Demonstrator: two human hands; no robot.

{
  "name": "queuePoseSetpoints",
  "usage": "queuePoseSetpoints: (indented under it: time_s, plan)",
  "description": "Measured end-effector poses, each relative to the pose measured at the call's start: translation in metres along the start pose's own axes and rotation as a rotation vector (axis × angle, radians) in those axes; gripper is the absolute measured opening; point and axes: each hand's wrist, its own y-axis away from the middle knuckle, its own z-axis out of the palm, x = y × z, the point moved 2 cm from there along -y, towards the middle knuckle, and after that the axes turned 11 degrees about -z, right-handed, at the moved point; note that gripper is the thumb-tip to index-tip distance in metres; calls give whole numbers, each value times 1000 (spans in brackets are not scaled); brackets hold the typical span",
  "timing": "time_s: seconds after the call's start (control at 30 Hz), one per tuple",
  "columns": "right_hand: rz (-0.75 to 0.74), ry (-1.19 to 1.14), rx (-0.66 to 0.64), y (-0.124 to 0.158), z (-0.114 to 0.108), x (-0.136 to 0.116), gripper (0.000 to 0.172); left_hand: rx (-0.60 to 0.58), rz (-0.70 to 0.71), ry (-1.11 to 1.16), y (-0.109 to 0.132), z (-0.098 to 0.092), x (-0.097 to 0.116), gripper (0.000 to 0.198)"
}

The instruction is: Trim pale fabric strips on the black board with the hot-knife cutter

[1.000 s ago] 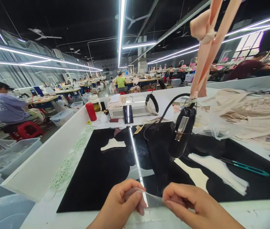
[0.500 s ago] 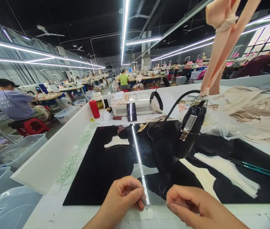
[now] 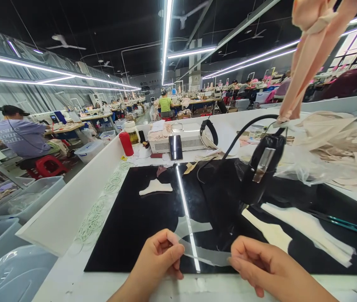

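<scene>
Two bare hands, the left hand (image 3: 158, 261) and right hand (image 3: 262, 264), thumbs and fingers pinched on a curved, translucent whitish film strip (image 3: 212, 256) above the black rectangular mat's (image 3: 115, 239) near edge, stand wider apart than a second ago.

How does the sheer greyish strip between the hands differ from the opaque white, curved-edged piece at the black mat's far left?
The sheer greyish strip lets the black mat show through; the opaque white, curved-edged piece does not. The strip spans between the left hand and right hand, while the white piece lies untouched. Both look thin and flexible.
</scene>
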Motion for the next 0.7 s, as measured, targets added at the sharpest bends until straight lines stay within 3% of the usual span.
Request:
queuePoseSetpoints:
  time_s: [0.5, 0.7]
  plan:
    - [123, -191, -183, -5, -1, 20, 60, -83, -113, 190, -2, -8, -8, 52]
    - [83, -149, -224, -3, 7, 23, 53, -56, -107, 164, 0, -9, -6, 48]
